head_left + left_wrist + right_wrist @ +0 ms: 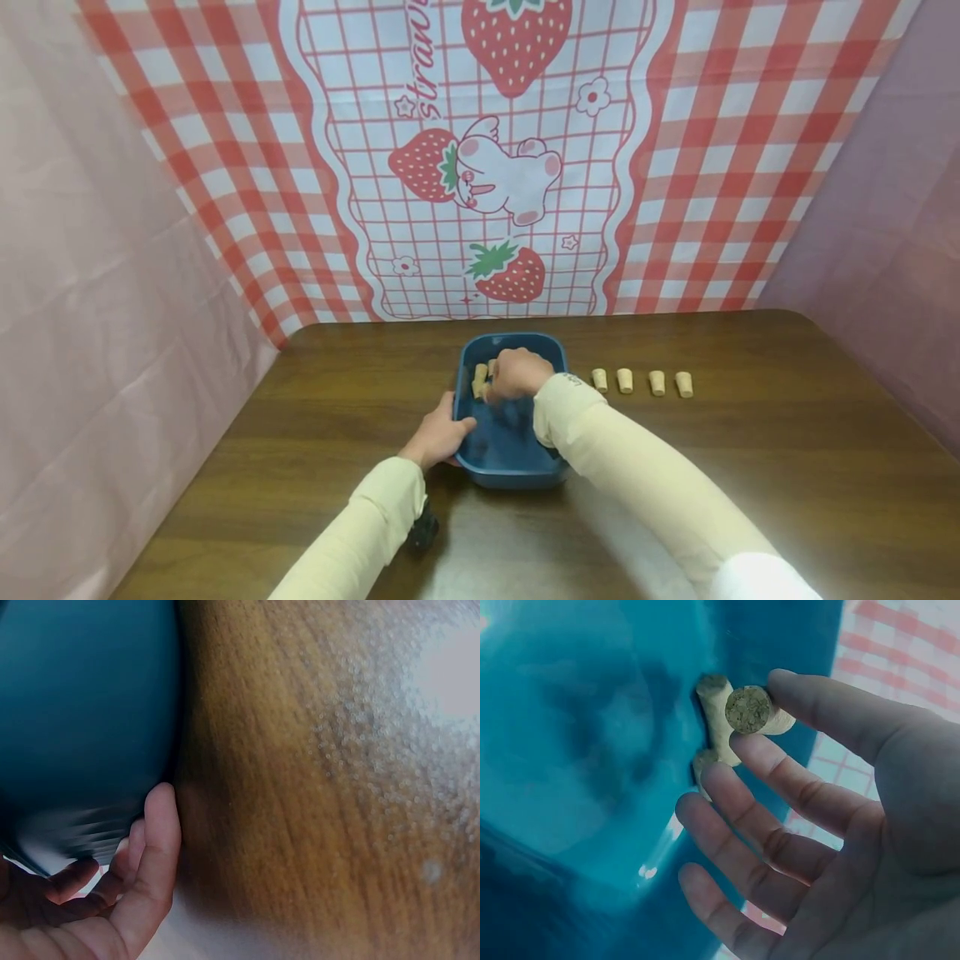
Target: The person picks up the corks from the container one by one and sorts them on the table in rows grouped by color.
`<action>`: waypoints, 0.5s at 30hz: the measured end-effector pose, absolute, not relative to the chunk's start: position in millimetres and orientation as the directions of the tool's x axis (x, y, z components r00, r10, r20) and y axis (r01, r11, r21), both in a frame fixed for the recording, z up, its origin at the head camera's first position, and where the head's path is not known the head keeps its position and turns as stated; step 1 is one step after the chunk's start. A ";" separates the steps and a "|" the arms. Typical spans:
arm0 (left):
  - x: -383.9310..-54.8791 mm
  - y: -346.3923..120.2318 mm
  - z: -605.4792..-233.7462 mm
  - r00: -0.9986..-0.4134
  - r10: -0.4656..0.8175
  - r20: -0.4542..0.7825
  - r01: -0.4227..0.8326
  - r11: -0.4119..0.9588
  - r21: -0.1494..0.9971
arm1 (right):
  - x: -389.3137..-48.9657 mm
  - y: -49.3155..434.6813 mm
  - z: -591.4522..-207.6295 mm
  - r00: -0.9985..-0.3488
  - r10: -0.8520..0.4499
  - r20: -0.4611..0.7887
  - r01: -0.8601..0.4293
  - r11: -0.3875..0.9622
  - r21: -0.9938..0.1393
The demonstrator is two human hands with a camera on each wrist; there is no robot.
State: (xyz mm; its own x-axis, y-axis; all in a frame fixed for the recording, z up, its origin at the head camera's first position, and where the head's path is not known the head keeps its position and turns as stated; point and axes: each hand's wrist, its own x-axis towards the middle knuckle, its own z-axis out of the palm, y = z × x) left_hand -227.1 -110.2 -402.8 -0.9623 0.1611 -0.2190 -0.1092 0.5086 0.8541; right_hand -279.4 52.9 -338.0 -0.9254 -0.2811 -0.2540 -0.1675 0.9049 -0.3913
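Observation:
A blue rectangular bin (512, 479) rests on the table, with corks lying in its left part. My left hand (437, 433) grips the bin's left side, thumb over the rim. In the left wrist view its fingers (161, 825) lie against the outer wall. My right hand (519, 372) is inside the bin. Between its thumb and index finger it pinches a cork (748, 710), end toward the camera, in the right wrist view. Beneath lie a cork (718, 720) and part of another cork (705, 766); the other fingers are spread loosely.
Several corks stand in a row right of the bin, from the nearest cork (600, 381) to the farthest cork (684, 385). They are on the brown wooden table (337, 400). A checked strawberry cloth (480, 275) hangs behind, with plain curtains on both sides.

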 end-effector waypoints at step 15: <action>-227.0 -110.3 -402.6 -0.959 0.162 -0.233 -0.121 0.507 0.853 | -282.3 85.7 -312.5 -0.939 -0.279 -0.203 -0.147 0.856 -0.496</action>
State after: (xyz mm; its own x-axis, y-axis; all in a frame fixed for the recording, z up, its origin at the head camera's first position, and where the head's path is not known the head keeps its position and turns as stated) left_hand -227.0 -110.3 -402.6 -0.9590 0.1617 -0.2326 -0.1214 0.5071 0.8533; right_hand -282.3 85.7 -312.5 -0.9386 -0.2787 -0.2032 -0.1467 0.8558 -0.4961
